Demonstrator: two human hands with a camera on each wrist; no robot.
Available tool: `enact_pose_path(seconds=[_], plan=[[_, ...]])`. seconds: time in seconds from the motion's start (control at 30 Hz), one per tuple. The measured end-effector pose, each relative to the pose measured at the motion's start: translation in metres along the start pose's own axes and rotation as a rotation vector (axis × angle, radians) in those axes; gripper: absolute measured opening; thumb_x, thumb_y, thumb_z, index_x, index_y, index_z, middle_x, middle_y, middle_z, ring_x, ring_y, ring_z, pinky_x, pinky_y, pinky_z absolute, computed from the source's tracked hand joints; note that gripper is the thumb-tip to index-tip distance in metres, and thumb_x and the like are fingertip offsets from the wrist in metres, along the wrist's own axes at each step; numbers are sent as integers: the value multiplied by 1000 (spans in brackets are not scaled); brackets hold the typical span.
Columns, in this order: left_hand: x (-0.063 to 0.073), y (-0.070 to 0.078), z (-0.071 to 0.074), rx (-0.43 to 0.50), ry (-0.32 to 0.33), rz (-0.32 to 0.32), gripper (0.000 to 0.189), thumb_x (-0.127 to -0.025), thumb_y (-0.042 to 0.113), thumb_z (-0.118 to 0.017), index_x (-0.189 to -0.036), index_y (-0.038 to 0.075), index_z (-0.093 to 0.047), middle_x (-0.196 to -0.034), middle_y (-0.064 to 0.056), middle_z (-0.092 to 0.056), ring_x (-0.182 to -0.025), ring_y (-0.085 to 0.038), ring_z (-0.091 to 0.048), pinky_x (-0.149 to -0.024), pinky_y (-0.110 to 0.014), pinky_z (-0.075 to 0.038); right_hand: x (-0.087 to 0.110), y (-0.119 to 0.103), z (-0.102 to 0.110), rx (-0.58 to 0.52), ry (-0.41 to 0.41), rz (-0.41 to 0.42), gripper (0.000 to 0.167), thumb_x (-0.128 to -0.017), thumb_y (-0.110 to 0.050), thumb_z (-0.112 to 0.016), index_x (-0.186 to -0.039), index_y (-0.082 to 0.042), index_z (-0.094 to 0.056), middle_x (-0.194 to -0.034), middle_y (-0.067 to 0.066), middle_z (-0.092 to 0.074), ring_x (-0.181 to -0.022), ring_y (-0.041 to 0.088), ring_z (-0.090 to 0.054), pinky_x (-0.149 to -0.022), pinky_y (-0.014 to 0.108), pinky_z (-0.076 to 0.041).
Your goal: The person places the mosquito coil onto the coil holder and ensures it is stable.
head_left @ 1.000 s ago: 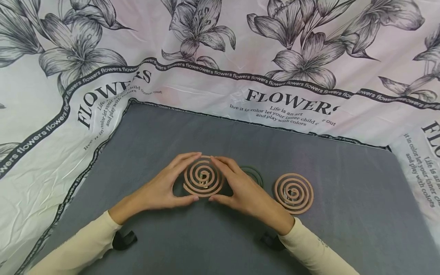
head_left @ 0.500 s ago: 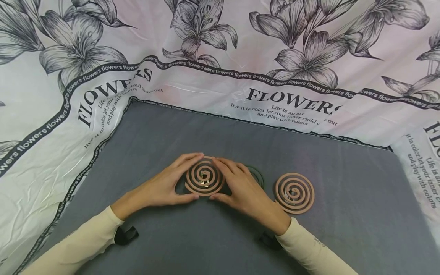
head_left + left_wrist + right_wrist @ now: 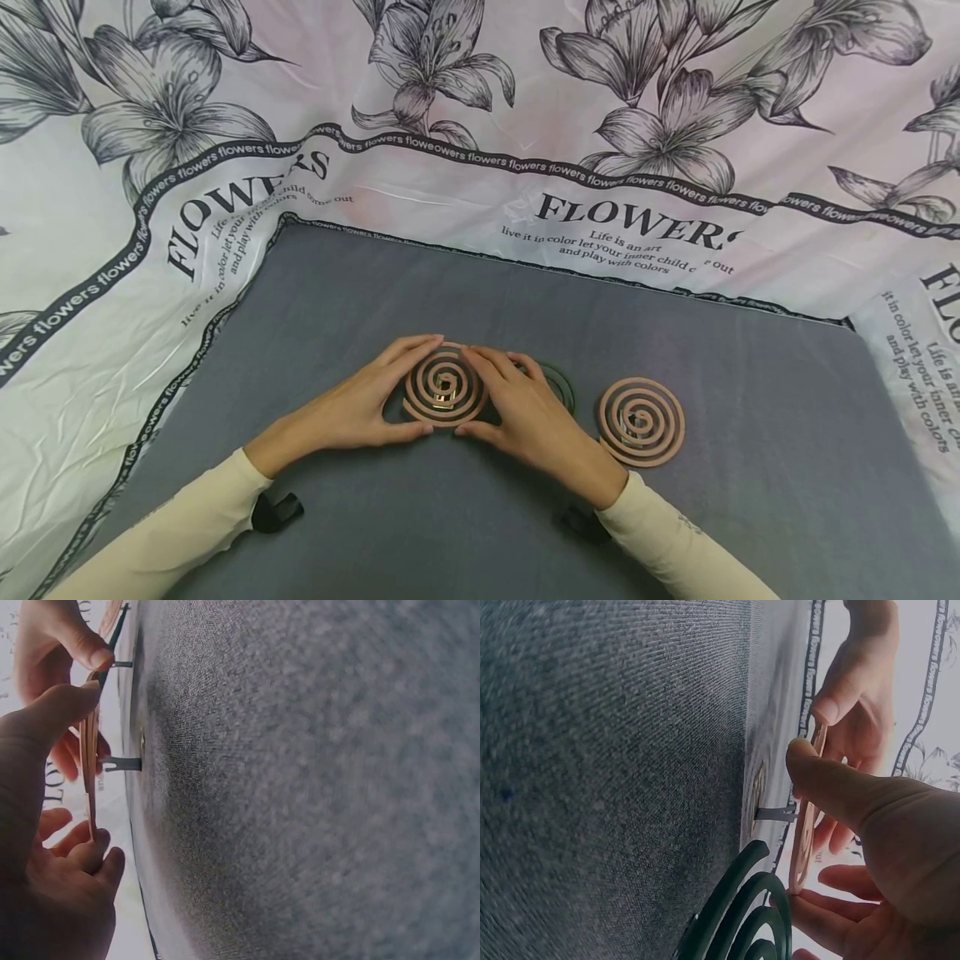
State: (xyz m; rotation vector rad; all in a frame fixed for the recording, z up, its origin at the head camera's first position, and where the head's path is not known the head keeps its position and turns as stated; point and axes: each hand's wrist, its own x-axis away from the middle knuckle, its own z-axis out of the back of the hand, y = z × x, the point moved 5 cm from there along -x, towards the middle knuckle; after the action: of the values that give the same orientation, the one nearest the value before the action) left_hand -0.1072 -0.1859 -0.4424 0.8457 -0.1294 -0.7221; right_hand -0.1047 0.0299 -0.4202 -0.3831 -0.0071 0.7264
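A brown mosquito coil [image 3: 447,383] is held level between both hands in the head view. My left hand [image 3: 356,406] grips its left rim, fingers at the far side and thumb at the near side. My right hand [image 3: 525,406] holds the right rim the same way. Beneath the coil is a small metal stand [image 3: 775,814], its upright reaching up to the coil; whether the coil is fixed on its tip I cannot tell. A green mosquito coil [image 3: 739,919] sits just beyond the right hand, which partly hides it in the head view.
A second brown mosquito coil [image 3: 642,423] rests on a metal stand to the right, near the right wrist. Grey cloth [image 3: 420,517] covers the table. White flower-printed sheeting [image 3: 480,179] rises along the back and sides. Black wrist straps [image 3: 277,512] hang below the sleeves.
Both hands keep their hold on the brown coil, which stays nearly in place. The right forearm has shifted very slightly left.
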Motion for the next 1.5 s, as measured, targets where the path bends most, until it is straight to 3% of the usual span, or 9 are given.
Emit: enact_pose_path(seconds=[0.4, 0.9, 1.13, 1.33, 1.5], plan=[[0, -4, -5, 8, -16, 33, 107, -91, 41, -85, -171, 28, -16, -172, 2, -21, -153, -19, -34, -117, -50, -41, 0, 1, -3, 10, -10, -5, 97, -86, -48, -88, -162, -10, -42, -158, 9, -50, -138, 23, -56, -121, 55, -31], [-2, -6, -5, -7, -38, 47, 105, -92, 40, -84, -171, 18, -18, -174, -1, -20, -156, -20, -31, -120, -50, -38, -3, 4, -3, -9, -30, -27, 96, -87, -48, -86, -163, -12, -40, -160, 8, -48, -140, 23, -55, -122, 58, -28], [-2, -7, -5, 3, -47, 69, 104, -93, 41, -83, -171, 22, -18, -172, -2, -24, -154, -22, -34, -120, -52, -38, -4, 7, -7, -28, -53, -43, 95, -88, -49, -85, -164, -13, -40, -160, 8, -49, -141, 22, -55, -122, 58, -26], [-1, -7, -7, 11, -57, 79, 103, -93, 40, -83, -171, 15, -20, -169, -6, -29, -151, -26, -40, -117, -54, -41, -5, 7, -9, -28, -94, -54, 96, -89, -50, -84, -164, -13, -38, -161, 8, -48, -141, 23, -54, -122, 60, -23], [-1, -8, -4, 7, -18, 79, 105, -91, 43, -85, -171, 26, -19, -168, -2, -31, -150, -23, -40, -117, -53, -41, -5, 7, -2, -71, -107, -56, 97, -90, -53, -82, -166, -14, -36, -162, 7, -48, -144, 22, -52, -124, 60, -17]])
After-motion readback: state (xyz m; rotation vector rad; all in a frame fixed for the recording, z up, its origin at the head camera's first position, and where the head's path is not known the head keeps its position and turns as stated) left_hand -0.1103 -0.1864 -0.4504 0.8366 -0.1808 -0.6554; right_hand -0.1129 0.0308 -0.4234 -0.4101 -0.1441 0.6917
